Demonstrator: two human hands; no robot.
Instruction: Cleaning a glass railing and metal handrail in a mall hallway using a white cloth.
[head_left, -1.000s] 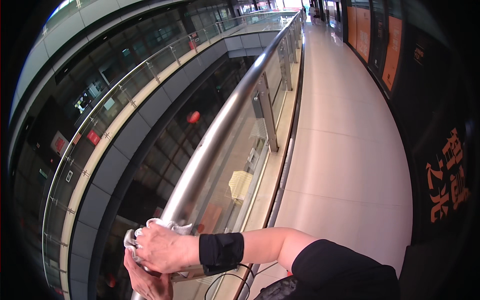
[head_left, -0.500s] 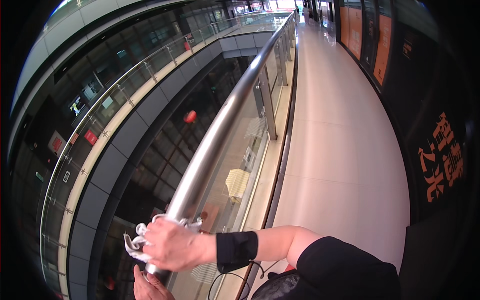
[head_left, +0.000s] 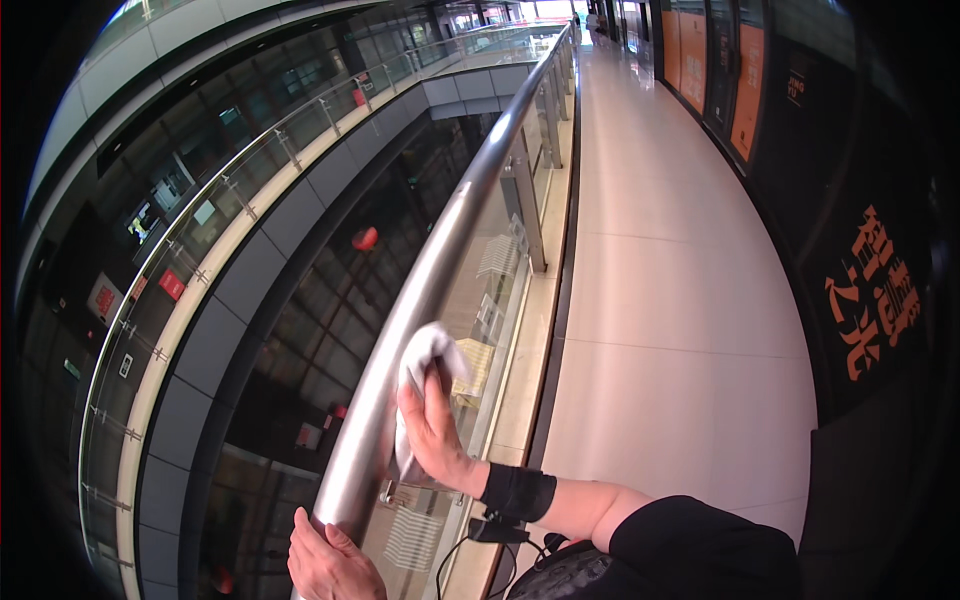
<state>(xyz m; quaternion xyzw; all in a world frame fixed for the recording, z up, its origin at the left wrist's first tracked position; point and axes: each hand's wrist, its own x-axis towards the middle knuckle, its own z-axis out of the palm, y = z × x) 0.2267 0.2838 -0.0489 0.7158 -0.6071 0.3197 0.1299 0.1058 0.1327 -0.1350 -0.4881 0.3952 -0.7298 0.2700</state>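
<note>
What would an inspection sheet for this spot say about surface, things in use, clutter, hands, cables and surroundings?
Surface: shiny metal rail, alongside a pale walkway.
Things in use: white cloth, bunched, at the rail's right side.
Clutter: nothing seen.
Hands: right hand holds the cloth; left hand touches the rail, nearer the wearer.
Cables: black cable, looping below the right wrist.
Surroundings: dark wall with orange lettering beyond the walkway, right.
</note>
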